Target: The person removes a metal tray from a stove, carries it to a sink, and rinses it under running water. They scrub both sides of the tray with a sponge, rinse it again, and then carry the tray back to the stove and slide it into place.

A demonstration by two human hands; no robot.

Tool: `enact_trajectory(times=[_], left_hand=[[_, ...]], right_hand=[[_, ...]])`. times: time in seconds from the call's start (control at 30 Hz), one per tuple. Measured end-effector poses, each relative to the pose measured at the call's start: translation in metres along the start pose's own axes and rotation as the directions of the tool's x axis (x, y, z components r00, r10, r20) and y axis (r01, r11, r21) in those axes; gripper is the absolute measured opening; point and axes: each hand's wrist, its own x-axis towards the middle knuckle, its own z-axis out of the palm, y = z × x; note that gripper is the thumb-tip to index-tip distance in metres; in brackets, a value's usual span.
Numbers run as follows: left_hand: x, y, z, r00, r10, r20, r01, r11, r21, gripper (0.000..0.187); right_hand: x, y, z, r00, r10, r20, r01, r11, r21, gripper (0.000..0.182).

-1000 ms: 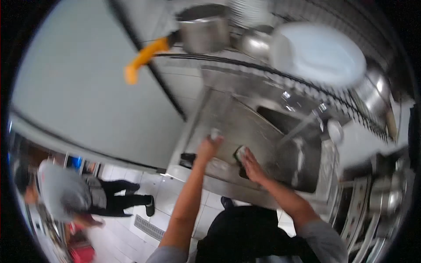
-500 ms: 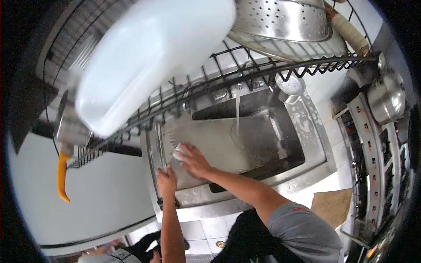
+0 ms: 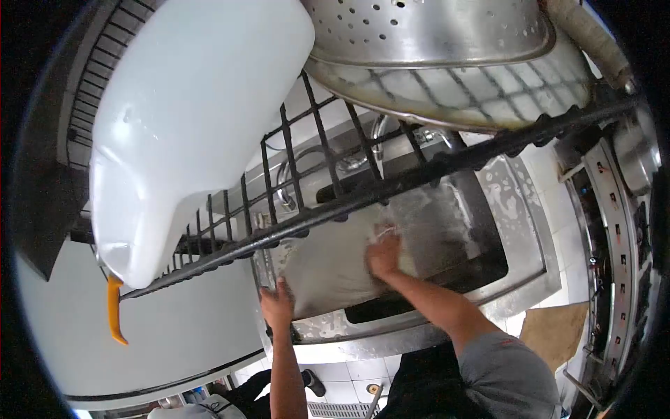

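A large flat metal sheet or tray [image 3: 328, 269] lies tilted across the sink [image 3: 520, 269]. My left hand [image 3: 278, 306] is at its left end, fingers closed round the edge. Over the middle of the sheet is my right hand [image 3: 384, 253], smeared by motion, so its fingers and anything under them cannot be made out. The faucet [image 3: 380, 140] stands behind the sink, partly hidden by the black wire rack [image 3: 391, 183].
Close overhead, the rack holds a white plastic container [image 3: 202, 91], a perforated metal colander [image 3: 426, 31] and a round lid or tray [image 3: 474, 94]. A stove [image 3: 618, 244] stands at the right, a brown mat [image 3: 555, 334] on the floor. Another person [image 3: 199, 408] is at the lower left.
My right hand has moved right along the sheet, away from my left hand. The view has shifted closer to the rack, which now covers more of the sink.
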Motion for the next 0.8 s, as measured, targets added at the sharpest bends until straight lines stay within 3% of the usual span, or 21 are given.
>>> enact_trajectory(times=[0.03,0.1,0.17,0.2,0.23,0.27,0.3,0.37,0.4,0.43,0.53,0.6,0.67,0.7,0.73,0.77,0.8], left_hand=[[-0.001,0.007,-0.002,0.998,-0.068,0.012,0.068,0.998,0.017,0.069],[-0.001,0.007,0.001,0.999,-0.05,0.021,0.05,0.999,0.017,0.069],[0.0,0.007,0.006,0.999,-0.024,0.032,0.024,1.0,0.005,0.069],[-0.003,0.005,0.008,0.996,0.083,-0.046,-0.079,0.994,0.08,0.069],[-0.004,0.006,0.012,0.975,0.189,-0.117,-0.17,0.973,0.158,0.069],[-0.005,0.007,0.014,0.975,0.189,-0.115,-0.17,0.973,0.156,0.069],[-0.006,0.006,0.013,0.972,0.21,-0.104,-0.187,0.962,0.201,0.068],[-0.008,0.008,0.007,0.97,0.226,-0.088,-0.199,0.95,0.242,0.068],[-0.011,0.015,0.002,0.979,0.186,-0.078,-0.164,0.959,0.23,0.068],[-0.01,0.021,0.003,0.986,0.152,-0.07,-0.134,0.968,0.213,0.068],[-0.006,0.009,0.009,0.969,0.225,-0.102,-0.203,0.96,0.191,0.07],[-0.008,0.013,0.008,0.978,0.194,-0.081,-0.175,0.965,0.197,0.071],[-0.005,0.02,0.007,0.983,0.17,-0.075,-0.152,0.967,0.205,0.071],[-0.006,0.019,0.006,0.981,0.18,-0.073,-0.159,0.96,0.229,0.071],[-0.006,0.018,0.007,0.979,0.193,-0.07,-0.17,0.953,0.252,0.071],[-0.004,0.015,0.009,0.976,0.209,-0.065,-0.186,0.949,0.254,0.071],[-0.002,0.01,0.013,0.981,0.187,-0.058,-0.167,0.954,0.249,0.071]], right_hand=[[0.002,-0.042,-0.009,0.987,-0.138,-0.077,0.15,0.973,0.176,0.042],[0.018,-0.096,0.014,0.939,-0.333,-0.09,0.343,0.871,0.351,0.05],[0.037,-0.132,0.025,0.904,-0.422,-0.075,0.409,0.798,0.444,0.043],[0.043,-0.131,0.022,0.906,-0.416,-0.081,0.407,0.801,0.44,0.043],[0.052,-0.133,0.009,0.877,-0.452,-0.166,0.473,0.745,0.471,0.04],[0.059,-0.131,0.006,0.84,-0.483,-0.246,0.537,0.682,0.496,0.036],[0.067,-0.116,0.002,0.921,-0.354,-0.165,0.347,0.545,0.764,0.031],[0.084,-0.058,0.013,0.966,-0.168,-0.196,0.254,0.752,0.609,0.025],[0.087,-0.027,-0.021,0.978,-0.166,-0.126,0.208,0.823,0.528,0.021],[0.096,0.012,-0.022,0.92,-0.301,-0.252,0.366,0.888,0.279,0.02],[0.104,0.13,0.011,0.967,-0.168,-0.19,0.205,0.959,0.195,0.019],[0.102,0.157,0.003,0.99,0.131,0.051,-0.129,0.991,-0.043,0.023],[0.07,0.054,-0.043,0.974,-0.08,-0.21,0.131,0.962,0.241,0.028],[0.067,0.062,0.058,0.98,-0.166,-0.11,0.179,0.976,0.125,0.039],[0.063,0.002,0.035,0.99,-0.035,0.137,-0.02,0.925,0.38,0.041],[0.049,-0.055,0.026,0.994,-0.097,-0.048,0.108,0.875,0.472,0.043],[0.042,-0.085,0.036,0.891,-0.318,-0.323,0.446,0.741,0.502,0.047]])
